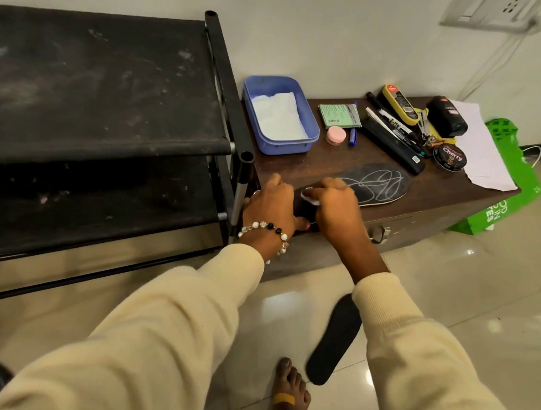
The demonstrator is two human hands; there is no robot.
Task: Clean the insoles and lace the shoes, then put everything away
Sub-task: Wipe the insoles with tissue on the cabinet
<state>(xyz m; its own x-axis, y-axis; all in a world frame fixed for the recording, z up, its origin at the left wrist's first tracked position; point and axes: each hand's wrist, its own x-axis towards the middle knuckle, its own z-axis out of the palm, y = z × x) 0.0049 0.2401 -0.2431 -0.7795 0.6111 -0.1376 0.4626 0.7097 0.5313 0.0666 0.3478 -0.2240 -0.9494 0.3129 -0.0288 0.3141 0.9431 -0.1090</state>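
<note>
Dark wooden table point(298, 169) at frame centre carries an insole point(377, 184); left hand point(270, 205) grips its heel end, right hand point(335, 206) pinches a white pad point(310, 199) onto it. Upper right, a tin point(450, 157) reads "Cherry".

Shoe rack point(109, 95) left of cabinet point(425, 197). On cabinet: tub point(312, 133) far left, polish tin point(451, 157) right, insole point(374, 184) near. 1 insole on floor point(334, 339), nearer.

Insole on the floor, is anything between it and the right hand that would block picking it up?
Nothing visible blocks it. The floor insole lies bare on the tiles below the right hand, which holds a white wipe on the table insole.
</note>
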